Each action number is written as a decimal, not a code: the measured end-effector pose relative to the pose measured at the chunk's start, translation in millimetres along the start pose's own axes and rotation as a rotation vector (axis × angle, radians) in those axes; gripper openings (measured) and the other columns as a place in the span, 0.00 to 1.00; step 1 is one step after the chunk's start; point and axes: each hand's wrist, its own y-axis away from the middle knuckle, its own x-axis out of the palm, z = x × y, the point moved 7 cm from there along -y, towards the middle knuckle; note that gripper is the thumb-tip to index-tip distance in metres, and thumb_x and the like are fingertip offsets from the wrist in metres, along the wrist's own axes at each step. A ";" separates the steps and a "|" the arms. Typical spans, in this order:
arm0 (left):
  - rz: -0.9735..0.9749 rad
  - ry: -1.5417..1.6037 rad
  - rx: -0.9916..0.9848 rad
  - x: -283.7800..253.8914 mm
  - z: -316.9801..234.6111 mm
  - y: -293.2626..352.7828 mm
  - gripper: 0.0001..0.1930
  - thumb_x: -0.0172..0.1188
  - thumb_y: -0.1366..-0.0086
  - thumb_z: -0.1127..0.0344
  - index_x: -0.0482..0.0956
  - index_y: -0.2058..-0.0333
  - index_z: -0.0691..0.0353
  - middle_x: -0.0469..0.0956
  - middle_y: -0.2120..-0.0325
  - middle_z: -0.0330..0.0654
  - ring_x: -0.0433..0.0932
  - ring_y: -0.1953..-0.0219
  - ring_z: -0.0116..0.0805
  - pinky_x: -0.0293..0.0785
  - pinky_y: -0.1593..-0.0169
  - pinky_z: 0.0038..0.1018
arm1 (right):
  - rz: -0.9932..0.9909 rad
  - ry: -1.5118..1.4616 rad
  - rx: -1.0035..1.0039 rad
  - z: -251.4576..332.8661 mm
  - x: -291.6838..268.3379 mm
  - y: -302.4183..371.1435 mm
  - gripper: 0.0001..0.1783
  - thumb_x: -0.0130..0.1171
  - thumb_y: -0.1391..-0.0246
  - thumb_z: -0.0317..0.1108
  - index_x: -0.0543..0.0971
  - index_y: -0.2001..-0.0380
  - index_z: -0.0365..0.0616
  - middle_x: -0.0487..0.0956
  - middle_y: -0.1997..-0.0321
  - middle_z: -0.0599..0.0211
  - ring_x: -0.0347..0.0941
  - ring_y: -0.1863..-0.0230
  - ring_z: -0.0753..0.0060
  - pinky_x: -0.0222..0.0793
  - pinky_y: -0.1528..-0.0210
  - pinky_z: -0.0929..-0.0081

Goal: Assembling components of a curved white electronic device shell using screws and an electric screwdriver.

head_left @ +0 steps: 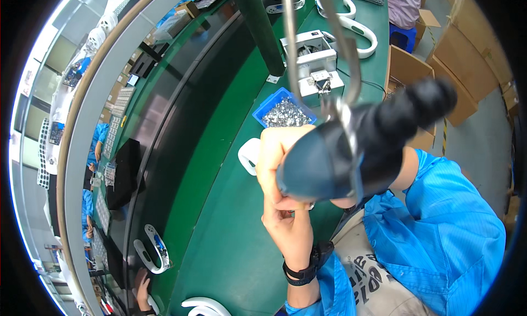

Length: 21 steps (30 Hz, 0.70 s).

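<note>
A dark electric screwdriver (329,162) with a ribbed black cable sleeve hangs from a metal hanger, large and close in front of my hands. My right hand (271,154) is wrapped round its far side, the palm hidden by the tool. Just below, my left hand (290,222), with a black watch and band at the wrist, is closed with thumb and fingers together. What it holds is mostly hidden; only a small bright bit shows by the fingertips. A curved white plastic part (248,155) shows just left of my right hand. The tool's tip is hidden.
A blue bin (267,108) of small metal parts stands beyond my hands, before a white boxy machine (310,52). White curved housings (365,38) lie at the back; another (156,249) lies left, near a co-worker's hand (143,288). A dark green post (257,30) rises behind. Cardboard boxes (466,63) stand right.
</note>
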 end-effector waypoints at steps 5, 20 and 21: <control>0.020 0.062 0.035 -5.9 0.9 -1.9 0.10 0.63 0.27 0.78 0.75 0.49 0.67 0.85 0.61 0.44 0.83 0.64 0.25 0.78 0.61 0.21 | -0.175 -0.484 0.158 5.4 -0.6 -6.3 0.55 0.26 0.38 0.87 0.75 0.57 0.40 0.76 0.73 0.68 0.68 0.77 0.78 0.68 0.73 0.77; 0.011 0.600 -0.080 -19.8 3.7 -7.7 0.41 0.33 0.19 0.34 0.58 0.27 0.67 0.81 0.63 0.56 0.78 0.65 0.43 0.75 0.56 0.36 | -0.768 0.630 -0.151 -18.0 -100.6 95.2 0.26 0.57 0.34 0.25 0.66 0.35 0.34 0.67 0.35 0.55 0.66 0.33 0.63 0.60 0.28 0.61; 0.003 0.584 -0.075 -21.3 3.3 -10.7 0.42 0.32 0.19 0.34 0.58 0.27 0.70 0.80 0.65 0.54 0.77 0.65 0.42 0.74 0.56 0.36 | -0.756 0.673 -0.183 -20.3 -97.7 107.3 0.22 0.60 0.35 0.28 0.70 0.41 0.35 0.69 0.42 0.58 0.68 0.41 0.65 0.61 0.32 0.65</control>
